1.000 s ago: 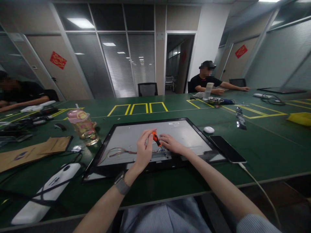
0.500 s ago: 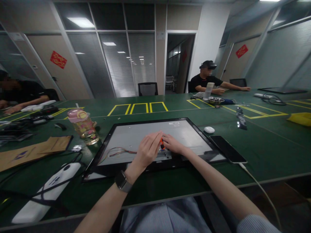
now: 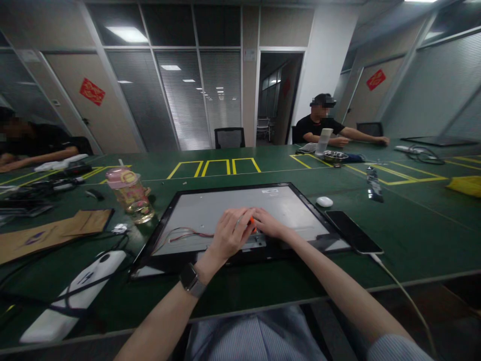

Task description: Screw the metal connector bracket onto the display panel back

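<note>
A panel with a grey back and black frame (image 3: 195,205) lies flat on the table before me. Over its near middle, my left hand (image 3: 233,231) has its fingers closed around a small orange-and-black tool (image 3: 253,224), mostly hidden, so its exact kind is unclear. My right hand (image 3: 268,224) meets it from the other side, fingers bent together at the tool's top. Below the hands sits a small metal board or bracket (image 3: 257,241) near the frame edge. Thin coloured wires (image 3: 184,232) run across the panel to the left of my hands.
Left of the panel stand a pink-lidded bottle (image 3: 131,195), a brown paper envelope (image 3: 67,231) and a white power strip (image 3: 80,296) with black cables. To the right lie a white earbud case (image 3: 324,201) and a phone (image 3: 353,230) on a cable. Two people sit across the table.
My left hand has turned slightly and its fingers have come down over the tool, hiding more of it. My right hand has barely shifted; the panel stays in place.
</note>
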Action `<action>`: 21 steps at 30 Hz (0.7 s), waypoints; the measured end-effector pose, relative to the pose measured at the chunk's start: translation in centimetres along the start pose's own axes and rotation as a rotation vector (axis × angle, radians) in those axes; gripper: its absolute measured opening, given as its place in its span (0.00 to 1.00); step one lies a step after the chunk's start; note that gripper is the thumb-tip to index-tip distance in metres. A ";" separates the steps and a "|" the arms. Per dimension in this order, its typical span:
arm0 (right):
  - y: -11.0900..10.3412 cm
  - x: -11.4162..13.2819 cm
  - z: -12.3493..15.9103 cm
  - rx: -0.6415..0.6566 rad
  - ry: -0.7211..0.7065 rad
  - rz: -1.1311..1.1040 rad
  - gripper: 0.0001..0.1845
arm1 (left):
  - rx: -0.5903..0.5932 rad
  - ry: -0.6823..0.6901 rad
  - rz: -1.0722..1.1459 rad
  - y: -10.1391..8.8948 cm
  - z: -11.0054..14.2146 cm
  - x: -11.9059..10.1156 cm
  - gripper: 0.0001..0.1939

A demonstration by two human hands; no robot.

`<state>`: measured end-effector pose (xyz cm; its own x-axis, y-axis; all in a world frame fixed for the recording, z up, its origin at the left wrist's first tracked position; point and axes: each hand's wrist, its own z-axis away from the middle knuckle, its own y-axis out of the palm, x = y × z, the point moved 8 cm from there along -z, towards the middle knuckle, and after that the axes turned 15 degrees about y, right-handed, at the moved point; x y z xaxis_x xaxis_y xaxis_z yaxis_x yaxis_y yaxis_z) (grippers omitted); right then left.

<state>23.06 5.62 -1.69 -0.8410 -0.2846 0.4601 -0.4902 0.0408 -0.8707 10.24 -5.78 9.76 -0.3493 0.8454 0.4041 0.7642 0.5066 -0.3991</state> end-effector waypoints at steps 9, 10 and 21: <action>-0.2 0.1 0.1 -0.002 -0.004 -0.009 0.17 | -0.131 -0.395 0.571 1.1 0.4 1.6 0.17; -0.2 0.2 0.1 -0.008 -0.016 -0.009 0.17 | -0.152 -0.454 0.629 1.2 0.5 1.8 0.15; -0.5 0.2 0.3 -0.017 -0.018 -0.018 0.19 | -0.292 -0.772 0.704 2.0 2.1 4.3 0.08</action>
<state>23.14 5.26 -1.24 -0.8276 -0.3027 0.4727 -0.5095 0.0514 -0.8590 9.08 -0.74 8.97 0.0493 0.8608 -0.5065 0.9905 -0.1073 -0.0860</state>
